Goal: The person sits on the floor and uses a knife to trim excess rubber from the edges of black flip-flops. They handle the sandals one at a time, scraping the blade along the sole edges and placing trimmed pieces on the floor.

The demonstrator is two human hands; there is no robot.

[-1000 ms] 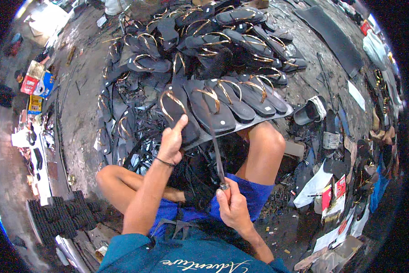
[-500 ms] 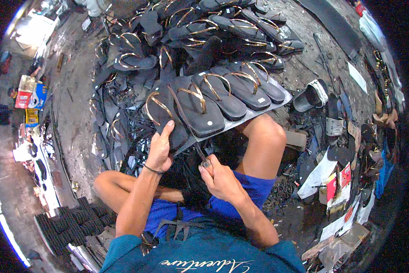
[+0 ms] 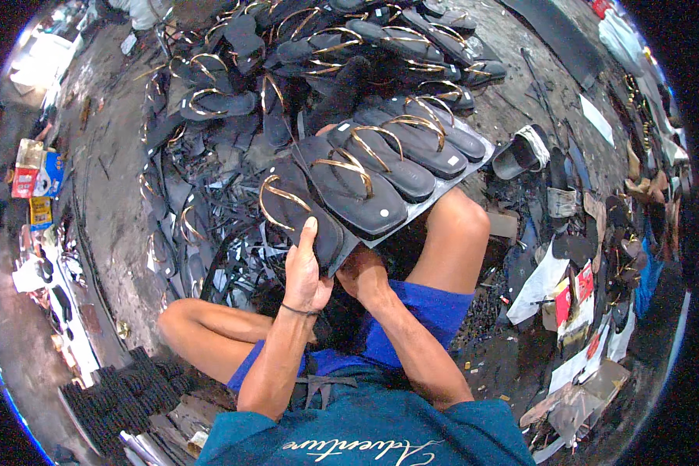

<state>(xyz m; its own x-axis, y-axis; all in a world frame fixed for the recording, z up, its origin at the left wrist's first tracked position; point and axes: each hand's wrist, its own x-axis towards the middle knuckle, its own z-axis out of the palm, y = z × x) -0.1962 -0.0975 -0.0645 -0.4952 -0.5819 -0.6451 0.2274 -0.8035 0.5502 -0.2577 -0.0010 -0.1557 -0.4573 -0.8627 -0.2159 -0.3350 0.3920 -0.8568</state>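
Note:
Black flip-flops with gold straps lie in a row on a pale, thin sheet [image 3: 400,231] above my lap. My left hand [image 3: 306,272] grips the near edge at the leftmost flip-flop [image 3: 291,203], its thumb pressed on top of the sole. Beside that one, a second flip-flop [image 3: 357,203] has a round white dot on its sole. Under the near edge of the sheet goes my right hand [image 3: 362,272], its fingers hidden, so what it holds cannot be seen. At the far edge a small skin-coloured patch [image 3: 327,129] shows; I cannot make out what it is.
A heap of black flip-flops [image 3: 396,39] lies beyond the sheet. One black slide sandal [image 3: 520,153] sits to the right. Black scraps [image 3: 233,210] litter the ground at left, near a stack of black ribbed pieces [image 3: 128,400]. White sheets and red packets [image 3: 573,299] lie at right.
My right hand, which held a narrow dark tool by the near edge, has slid beneath the sheet; the tool's handle no longer shows. The sheet and my left hand have shifted slightly right and nearer.

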